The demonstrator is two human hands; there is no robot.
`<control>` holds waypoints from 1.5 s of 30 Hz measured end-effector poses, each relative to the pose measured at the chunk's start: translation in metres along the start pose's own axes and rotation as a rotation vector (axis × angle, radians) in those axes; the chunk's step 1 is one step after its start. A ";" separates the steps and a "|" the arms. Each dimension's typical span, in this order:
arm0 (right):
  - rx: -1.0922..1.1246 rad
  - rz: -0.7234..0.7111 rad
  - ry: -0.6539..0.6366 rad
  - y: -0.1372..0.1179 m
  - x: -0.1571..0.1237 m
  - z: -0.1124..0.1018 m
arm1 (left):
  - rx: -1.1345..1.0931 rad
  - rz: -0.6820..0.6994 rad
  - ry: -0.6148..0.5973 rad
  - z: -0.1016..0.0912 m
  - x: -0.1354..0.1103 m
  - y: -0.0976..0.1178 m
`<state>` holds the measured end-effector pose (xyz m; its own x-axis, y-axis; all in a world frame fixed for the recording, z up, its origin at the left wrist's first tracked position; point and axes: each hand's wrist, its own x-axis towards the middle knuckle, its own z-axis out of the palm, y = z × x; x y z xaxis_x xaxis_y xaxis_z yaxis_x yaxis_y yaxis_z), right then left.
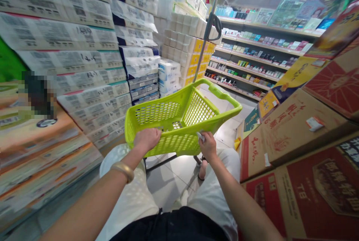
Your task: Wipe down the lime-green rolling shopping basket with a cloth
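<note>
A lime green shopping basket (157,115) on a wheeled frame stands in the aisle in front of me, with nothing showing inside it. My left hand (147,138) is closed over its near rim; a gold bangle sits on that wrist. My right hand (206,144) grips the rim further right and also pinches a small white item (200,136) that I cannot name. A tall metal pull handle (211,27) with a black grip rises from the basket's far side.
Stacked packs of tissue and toilet paper (92,69) wall the left side. Cardboard cartons (294,136) in brown and red are piled on the right. Shelves of small goods (252,57) run across the far end. Pale tiled floor (165,181) lies under the basket.
</note>
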<state>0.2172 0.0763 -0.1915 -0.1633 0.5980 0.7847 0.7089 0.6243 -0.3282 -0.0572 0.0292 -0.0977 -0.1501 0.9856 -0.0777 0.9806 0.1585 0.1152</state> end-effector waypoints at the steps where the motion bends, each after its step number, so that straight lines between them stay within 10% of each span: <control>1: 0.011 0.004 0.029 -0.007 0.006 -0.002 | -0.002 0.004 0.000 0.000 0.000 0.000; 5: 0.008 -0.074 0.045 -0.037 0.032 -0.010 | -0.006 -0.009 0.003 0.000 -0.002 -0.001; 15: -0.154 -0.290 -0.372 -0.081 0.048 0.010 | -0.008 -0.011 0.002 -0.001 -0.004 -0.001; 30: -0.417 -0.308 -0.334 0.052 0.124 -0.113 | -0.018 0.009 -0.004 -0.002 0.007 -0.007; 45: -0.396 -0.220 -0.145 0.027 0.101 -0.122 | 0.139 0.110 0.120 -0.018 0.046 -0.052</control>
<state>0.3038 0.0925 -0.0566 -0.4125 0.5546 0.7227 0.8493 0.5210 0.0849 -0.1170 0.0679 -0.0898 -0.0467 0.9978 0.0469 0.9986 0.0478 -0.0222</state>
